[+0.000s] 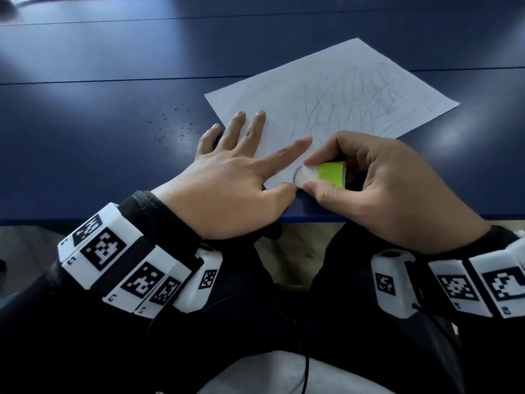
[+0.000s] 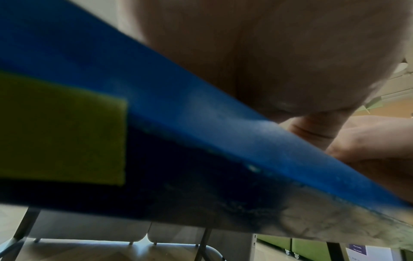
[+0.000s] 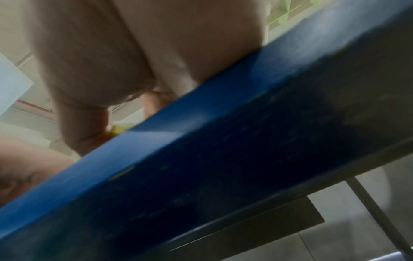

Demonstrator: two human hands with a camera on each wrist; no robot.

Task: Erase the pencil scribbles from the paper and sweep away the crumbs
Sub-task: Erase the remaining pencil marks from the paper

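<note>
A white sheet of paper (image 1: 335, 81) lies askew on the blue table (image 1: 99, 109), covered with grey pencil scribbles (image 1: 349, 100). My left hand (image 1: 241, 166) lies flat with spread fingers, pressing the paper's near left corner. My right hand (image 1: 355, 183) pinches a white eraser with a lime-green sleeve (image 1: 321, 174) between thumb and fingers, its white end on the paper's near corner beside the left thumb. Dark eraser crumbs (image 1: 176, 126) dot the table left of the sheet. Both wrist views show only palms and the blue table edge (image 2: 223, 132); a sliver of the eraser (image 3: 119, 129) peeks out in the right wrist view.
The near table edge (image 1: 85, 220) runs just under both wrists. A yellow-green patch (image 2: 60, 130) sits on the table's front edge in the left wrist view. Chair legs (image 2: 26, 227) stand under the table. My lap in dark clothing fills the lower head view.
</note>
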